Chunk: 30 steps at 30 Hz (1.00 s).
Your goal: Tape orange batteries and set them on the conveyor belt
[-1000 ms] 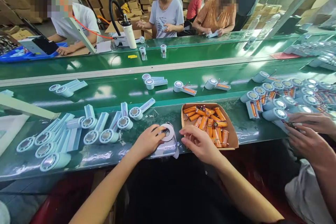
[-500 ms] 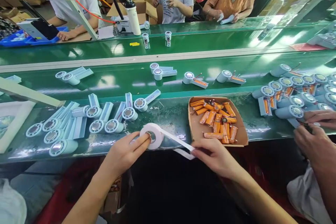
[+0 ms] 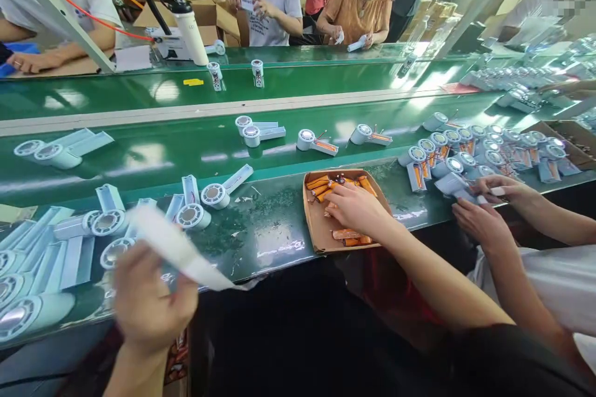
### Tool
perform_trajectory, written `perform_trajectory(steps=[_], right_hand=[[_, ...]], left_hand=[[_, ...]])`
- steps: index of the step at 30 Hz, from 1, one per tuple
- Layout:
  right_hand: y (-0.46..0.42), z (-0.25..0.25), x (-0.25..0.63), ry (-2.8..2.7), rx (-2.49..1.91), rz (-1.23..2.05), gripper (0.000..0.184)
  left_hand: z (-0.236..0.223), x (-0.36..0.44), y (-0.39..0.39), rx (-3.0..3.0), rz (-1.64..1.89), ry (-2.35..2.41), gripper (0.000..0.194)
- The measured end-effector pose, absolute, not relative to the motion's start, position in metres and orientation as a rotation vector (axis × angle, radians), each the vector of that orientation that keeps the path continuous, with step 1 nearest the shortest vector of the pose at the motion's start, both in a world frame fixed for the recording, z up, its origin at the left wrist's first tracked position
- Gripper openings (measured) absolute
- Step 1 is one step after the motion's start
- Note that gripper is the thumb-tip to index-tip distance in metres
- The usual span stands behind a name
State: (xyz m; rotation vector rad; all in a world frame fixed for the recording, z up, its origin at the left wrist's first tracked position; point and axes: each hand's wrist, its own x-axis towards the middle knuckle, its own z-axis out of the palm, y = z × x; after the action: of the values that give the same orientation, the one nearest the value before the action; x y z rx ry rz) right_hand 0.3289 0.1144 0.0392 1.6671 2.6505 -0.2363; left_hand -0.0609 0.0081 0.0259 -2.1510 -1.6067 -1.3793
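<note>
My left hand (image 3: 151, 298), smeared by motion, is closed around a roll of white tape (image 3: 170, 245). A loose strip trails from the roll to the right, above the bench's front edge. My right hand (image 3: 356, 208) reaches into a shallow cardboard tray (image 3: 321, 239), its fingers curled down onto an orange-wrapped battery; the fingertips are partly hidden. Several more orange batteries (image 3: 351, 236) lie around it in the tray. Light-blue round-headed housings with open trough handles, such as this housing (image 3: 216, 195), lie on the bench left of the tray.
A co-worker's hands (image 3: 487, 211) work on a housing at the right, beside a dense group of filled housings (image 3: 493, 142). Behind the bench runs a green conveyor (image 3: 195, 149) carrying several housings. People sit across it, near a white cylindrical device (image 3: 193, 37).
My right hand has let go of the tape strip and moved into the battery tray. My left hand has moved left and closer with the tape roll. The view has swung right.
</note>
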Motion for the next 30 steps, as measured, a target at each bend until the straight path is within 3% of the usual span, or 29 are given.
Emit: perform_trajectory(steps=[7, 14, 18, 22, 25, 27, 30], right_hand=[[0.149, 0.031, 0.309, 2.514, 1.500, -0.019, 0.023], [0.142, 0.021, 0.320, 2.672, 1.370, 0.032, 0.036], [0.158, -0.009, 0.352, 3.045, 1.295, -0.105, 0.027], [0.157, -0.016, 0.362, 3.241, 1.610, -0.783, 0.021], [0.129, 0.005, 0.347, 2.874, 1.955, -1.818, 0.032], [0.107, 0.023, 0.330, 2.499, 1.964, -2.433, 0.040], [0.084, 0.043, 0.306, 2.231, 1.777, -2.745, 0.049]], left_hand=[[0.006, 0.032, 0.024, -2.593, -1.224, -1.353, 0.042], [-0.012, 0.040, 0.010, -2.783, -1.198, -1.380, 0.037], [-0.013, 0.035, 0.008, -2.836, -1.162, -1.446, 0.034], [-0.015, 0.029, 0.007, -2.799, -1.124, -1.510, 0.031], [-0.015, 0.026, 0.006, -2.790, -1.105, -1.448, 0.029], [-0.012, 0.025, 0.007, -2.768, -1.052, -1.366, 0.028], [-0.002, 0.021, 0.012, -2.712, -0.932, -1.234, 0.030]])
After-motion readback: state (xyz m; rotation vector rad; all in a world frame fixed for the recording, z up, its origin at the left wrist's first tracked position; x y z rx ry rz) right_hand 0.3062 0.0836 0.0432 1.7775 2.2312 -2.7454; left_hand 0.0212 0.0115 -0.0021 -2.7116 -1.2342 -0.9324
